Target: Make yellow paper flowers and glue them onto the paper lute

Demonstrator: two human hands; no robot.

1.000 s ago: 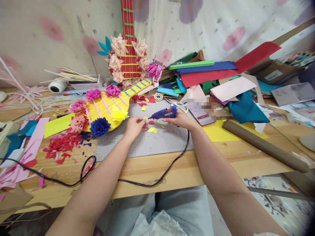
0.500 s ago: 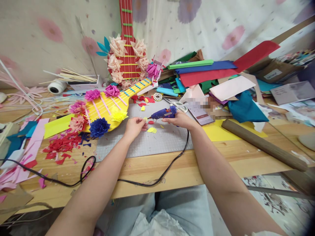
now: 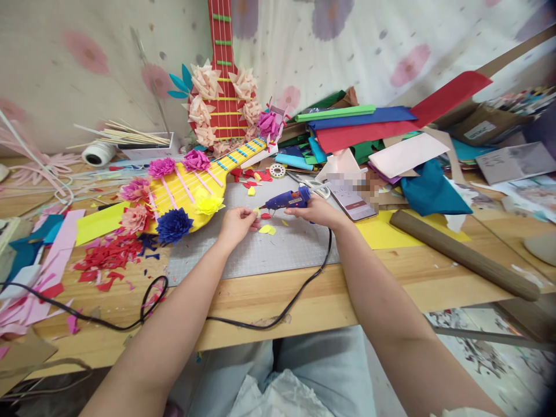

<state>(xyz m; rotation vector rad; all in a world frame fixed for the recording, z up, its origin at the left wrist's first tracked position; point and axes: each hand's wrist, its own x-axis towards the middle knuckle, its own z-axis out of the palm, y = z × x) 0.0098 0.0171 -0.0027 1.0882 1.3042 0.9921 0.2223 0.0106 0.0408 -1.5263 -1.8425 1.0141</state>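
My right hand (image 3: 319,212) grips a blue glue gun (image 3: 286,200), its nozzle pointing left. Between the fingertips of my left hand (image 3: 238,226) is a small yellow paper piece (image 3: 257,212), partly hidden, right at the nozzle tip. Beneath both hands lies a grey cutting mat (image 3: 243,255). A few yellow paper petals (image 3: 267,230) and a red scrap (image 3: 265,216) rest on it. To the left of my left hand sits a yellow paper guitar (image 3: 182,197) decorated with pink, blue and yellow paper flowers.
A red guitar (image 3: 225,107) with pale flowers stands against the back wall. Coloured paper (image 3: 365,133) is heaped at the back right, near a phone (image 3: 354,200) and scissors (image 3: 319,188). A brown roll (image 3: 464,255) lies right. The glue gun's black cord (image 3: 278,321) loops along the front edge.
The view shifts very slightly. Both hands stay almost in place, with the glue gun's nozzle still at the yellow piece; a thin strand now shows below the nozzle.
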